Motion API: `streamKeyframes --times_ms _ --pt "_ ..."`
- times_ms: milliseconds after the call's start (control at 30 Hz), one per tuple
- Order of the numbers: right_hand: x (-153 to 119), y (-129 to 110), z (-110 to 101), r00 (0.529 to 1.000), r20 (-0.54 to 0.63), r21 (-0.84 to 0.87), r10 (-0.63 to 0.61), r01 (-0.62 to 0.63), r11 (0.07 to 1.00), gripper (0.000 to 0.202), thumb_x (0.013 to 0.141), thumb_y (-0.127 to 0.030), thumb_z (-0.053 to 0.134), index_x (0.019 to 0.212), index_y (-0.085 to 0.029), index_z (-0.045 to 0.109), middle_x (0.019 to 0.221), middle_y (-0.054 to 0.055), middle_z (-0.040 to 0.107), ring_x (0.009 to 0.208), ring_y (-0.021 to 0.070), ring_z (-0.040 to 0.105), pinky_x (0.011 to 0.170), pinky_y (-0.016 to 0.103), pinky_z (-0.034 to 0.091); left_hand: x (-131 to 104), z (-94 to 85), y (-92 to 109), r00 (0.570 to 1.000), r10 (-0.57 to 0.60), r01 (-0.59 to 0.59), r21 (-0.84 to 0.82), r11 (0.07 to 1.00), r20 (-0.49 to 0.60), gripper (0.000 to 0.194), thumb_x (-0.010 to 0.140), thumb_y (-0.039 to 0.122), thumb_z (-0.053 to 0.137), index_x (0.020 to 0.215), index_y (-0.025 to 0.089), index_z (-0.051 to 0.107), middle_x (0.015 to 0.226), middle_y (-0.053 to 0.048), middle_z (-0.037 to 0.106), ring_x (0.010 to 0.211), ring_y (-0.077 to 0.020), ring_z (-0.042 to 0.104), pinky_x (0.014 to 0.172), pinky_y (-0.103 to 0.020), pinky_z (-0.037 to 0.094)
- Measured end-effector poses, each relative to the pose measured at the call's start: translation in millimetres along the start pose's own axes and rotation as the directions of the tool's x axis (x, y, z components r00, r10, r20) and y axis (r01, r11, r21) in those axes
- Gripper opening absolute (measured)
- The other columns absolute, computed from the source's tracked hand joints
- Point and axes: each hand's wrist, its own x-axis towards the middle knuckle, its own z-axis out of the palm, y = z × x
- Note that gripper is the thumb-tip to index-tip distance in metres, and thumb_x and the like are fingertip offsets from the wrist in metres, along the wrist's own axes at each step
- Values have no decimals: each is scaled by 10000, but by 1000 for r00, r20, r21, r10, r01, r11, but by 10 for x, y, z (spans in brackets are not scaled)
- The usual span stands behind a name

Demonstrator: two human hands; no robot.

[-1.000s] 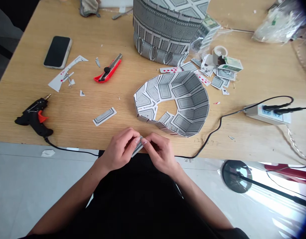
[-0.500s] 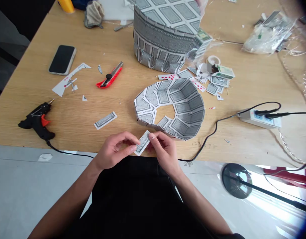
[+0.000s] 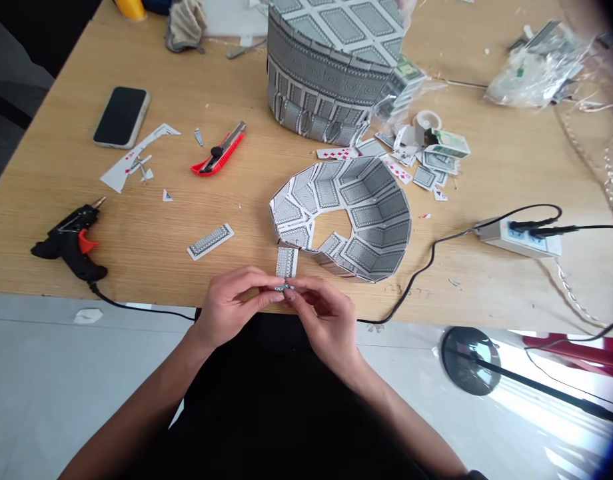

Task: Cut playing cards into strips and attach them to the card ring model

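Because the card strip [image 3: 287, 262] is slim, I pinch its near end from both sides with my left hand [image 3: 231, 305] and right hand [image 3: 332, 317], seemingly for steadiness, over the bench [image 3: 251, 213].

This looks like a craft corner in a room whose exact kind cannot be told: a wooden bench [image 3: 166, 240] with a glue gun [image 3: 72, 241], a cutter [image 3: 219, 152], tape [image 3: 428, 121] and card scraps [image 3: 117, 170]. A power strip [image 3: 520, 239] and a phone [image 3: 121, 117] lie among them, above a pale, glossy floor [image 3: 46, 393].
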Motion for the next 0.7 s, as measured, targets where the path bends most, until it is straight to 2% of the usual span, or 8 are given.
streamKeyframes --times_ms 200,433,567,700 --pt "12 7 -22 1000 4 -55 -28 28 998 292 958 -162 821 1217 -297 826 1107 24 840 946 156 811 858 272 685 0 2 19 1000 -27 27 39 999 4 292 908 39 829 1135 222 826 1059 -18 842 955 -122 803 875 -196 643" --pt "12 32 -41 991 -11 -267 -131 123 956 326 963 -151 815 1256 -294 822 1078 12 851 896 154 804 844 284 669 -31 70 -4 996 79 -73 161 984 -32 345 924 0 798 1200 207 808 1057 -30 828 930 -111 800 855 -192 647" --pt "26 24 -35 984 -2 -286 -179 171 943 312 981 -126 786 1242 -294 823 1144 11 853 973 163 818 879 283 674 -68 104 -21 992 113 -103 157 982 -56 381 930 -38 766 1220 206 806 1073 -40 814 899 -113 805 815 -202 659" --pt "34 26 -37 987 -5 -265 -160 153 952 294 994 -132 767 1233 -295 824 1140 18 853 997 185 823 889 312 684 -60 108 -17 993 84 -70 161 985 -81 377 901 -12 817 1205 210 810 1054 -32 831 932 -120 803 850 -208 653"
